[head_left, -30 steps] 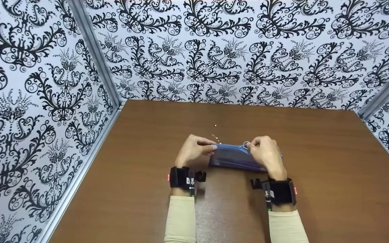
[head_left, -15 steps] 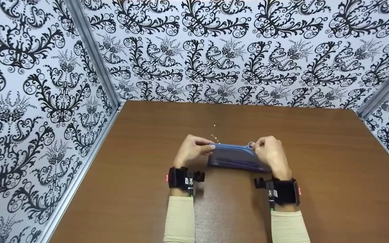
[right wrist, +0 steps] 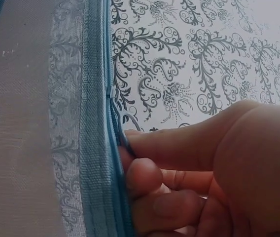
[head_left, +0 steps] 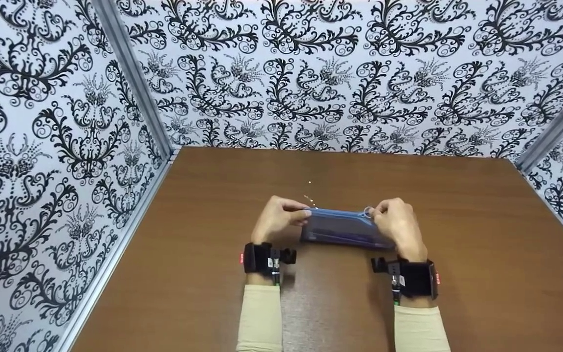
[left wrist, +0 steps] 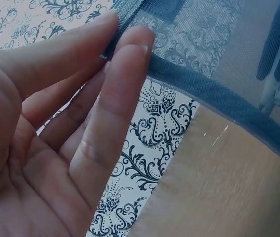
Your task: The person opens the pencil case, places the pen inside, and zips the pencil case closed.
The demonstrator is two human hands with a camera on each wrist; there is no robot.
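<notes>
A see-through blue mesh zip pouch (head_left: 335, 231) is held up at the middle of the table. My left hand (head_left: 277, 216) pinches its upper left corner between thumb and fingers. With thumb and fingertips my right hand (head_left: 398, 224) grips the ring pull (head_left: 368, 211) of the zipper, close to the pouch's upper right end. Pens (left wrist: 274, 42) show through the mesh in the left wrist view. In the right wrist view the blue zipper band (right wrist: 94, 123) runs upright beside the fingers. My right hand hides the pouch's right end in the head view.
The brown wooden table (head_left: 203, 274) reaches back to a wall (head_left: 320, 88) papered in black and white scrolls. A similarly papered panel (head_left: 22, 171) with a metal edge stands on the left. Small bright light spots (head_left: 309, 199) lie behind the pouch.
My right hand has slid to the right along the pouch's top edge, drawing the ring pull with it. The left hand stays at the left corner, almost still.
</notes>
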